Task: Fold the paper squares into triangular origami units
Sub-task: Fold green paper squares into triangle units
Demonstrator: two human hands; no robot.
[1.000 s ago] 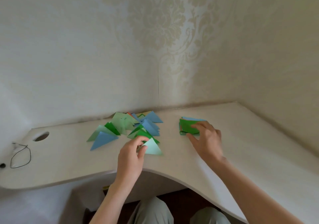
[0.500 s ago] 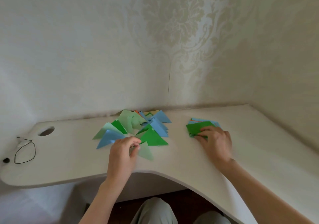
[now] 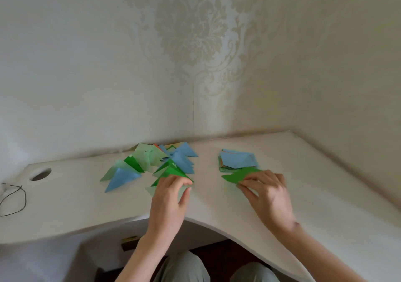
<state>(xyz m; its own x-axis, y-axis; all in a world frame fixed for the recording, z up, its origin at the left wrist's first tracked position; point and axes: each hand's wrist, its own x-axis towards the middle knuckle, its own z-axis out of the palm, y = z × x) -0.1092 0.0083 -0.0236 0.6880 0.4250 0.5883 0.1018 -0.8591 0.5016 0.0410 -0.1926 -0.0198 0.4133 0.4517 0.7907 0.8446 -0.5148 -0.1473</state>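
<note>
Head view: one pile (image 3: 156,164) of folded triangles on desk (image 3: 325,194), count unclear where they overlap; blue, light green, dark green. One stack (image 3: 237,159) of squares right of pile, blue on top. My left hand (image 3: 170,197) pinches light green triangle (image 3: 182,191) at pile's near edge. My right hand (image 3: 265,191) grips one green sheet (image 3: 236,176), just below stack. One cord (image 3: 13,199) far left of pile.

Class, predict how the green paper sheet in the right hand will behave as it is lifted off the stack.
The green sheet is probably floppy: it already curves where the right hand pinches it. It looks thin, so likely very light and easy to crease. It may slide readily off the paper stack.
</note>
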